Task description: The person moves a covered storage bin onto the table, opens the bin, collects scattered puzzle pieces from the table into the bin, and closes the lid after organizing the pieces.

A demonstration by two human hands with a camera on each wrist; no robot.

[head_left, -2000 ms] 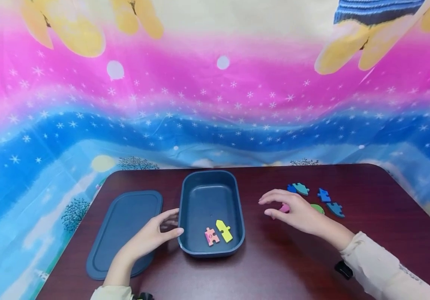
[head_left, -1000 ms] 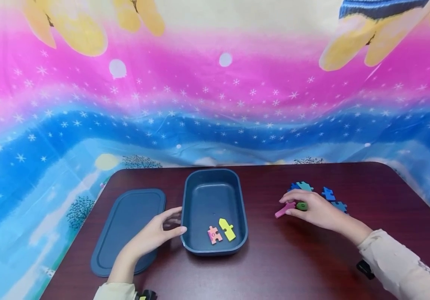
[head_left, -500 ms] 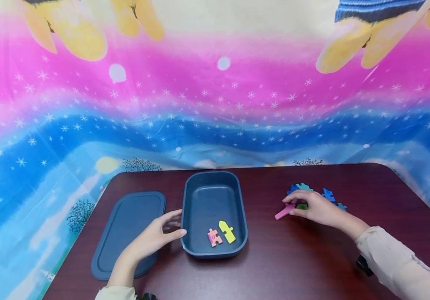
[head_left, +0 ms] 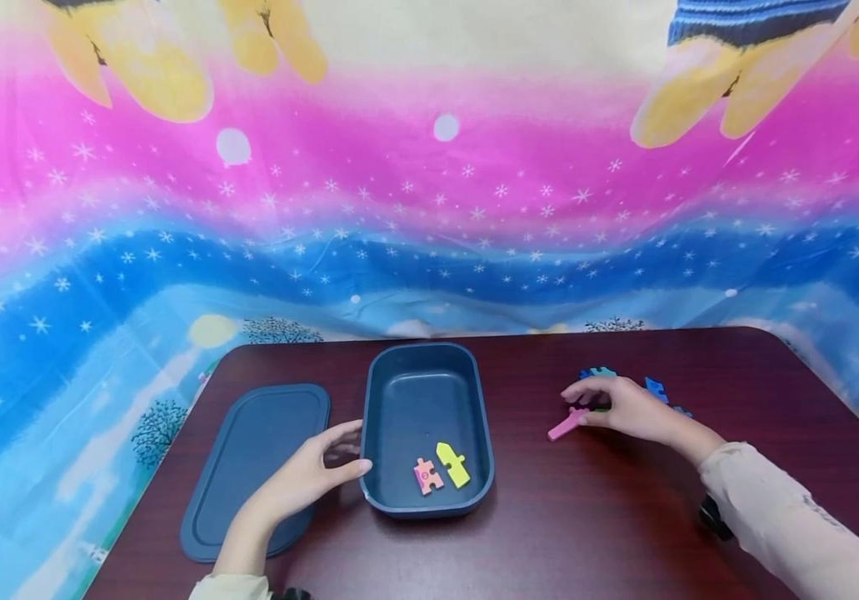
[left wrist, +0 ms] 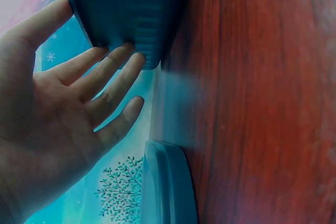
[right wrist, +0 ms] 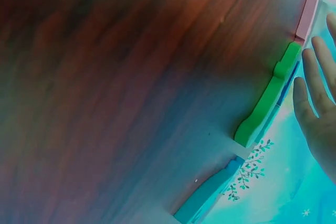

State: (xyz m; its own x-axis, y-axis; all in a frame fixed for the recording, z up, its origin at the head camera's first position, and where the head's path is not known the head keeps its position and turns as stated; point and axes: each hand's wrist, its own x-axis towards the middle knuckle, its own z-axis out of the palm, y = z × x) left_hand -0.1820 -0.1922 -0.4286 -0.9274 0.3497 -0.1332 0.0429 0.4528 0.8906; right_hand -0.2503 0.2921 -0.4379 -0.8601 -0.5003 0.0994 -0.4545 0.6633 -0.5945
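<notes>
A flat dark blue lid (head_left: 257,467) lies on the brown table (head_left: 549,533), just left of the box. Inside the box sit a little pink puzzle piece (head_left: 425,476) and a yellow puzzle piece (head_left: 451,463), side by side. Behind the table hangs a bright cloth (head_left: 429,208) with pink and blue bands, white stars and small trees.

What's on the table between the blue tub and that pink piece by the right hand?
Nothing: in the head view only bare dark wood separates the tub from the pink piece.
</notes>
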